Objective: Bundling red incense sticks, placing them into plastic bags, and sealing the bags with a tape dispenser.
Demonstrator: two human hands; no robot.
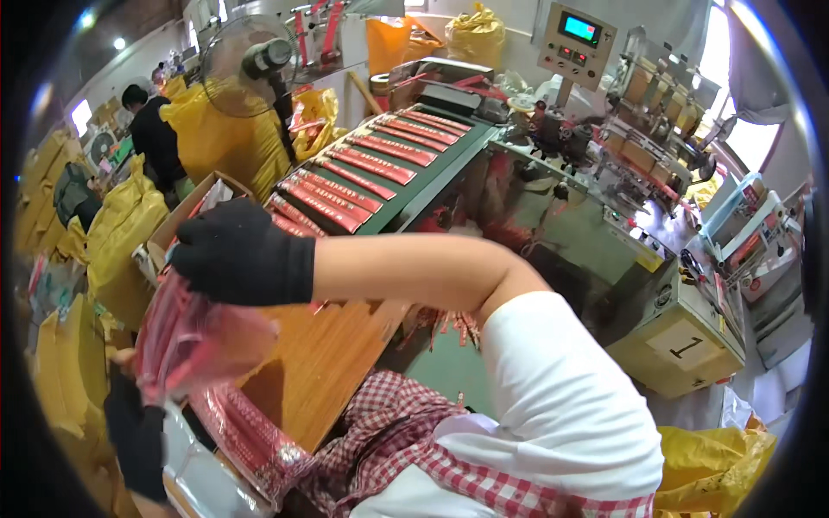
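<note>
A pinkish clear plastic bag (186,337), blurred by motion, hangs between my two black-gloved hands at the left. My right hand (237,255) reaches across from the right and has its curled fingers closed on the bag's upper end. Low at the left edge, my left hand (136,423) grips the bag's side, with bare fingertips showing near it; part of this hand is hidden behind the bag. Just below lies a filled bag of long red packets (250,440), shiny and bundled. What the hanging bag contains is smeared.
Beyond my forearm, a green conveyor belt (414,186) carries several flat red packets (376,155). A brown wooden tabletop (306,371) lies under my arm. Machinery (639,147) with a control panel (576,45) stands at the right. Yellow sacks (129,246), a fan (259,60) and a person (151,134) are at the left.
</note>
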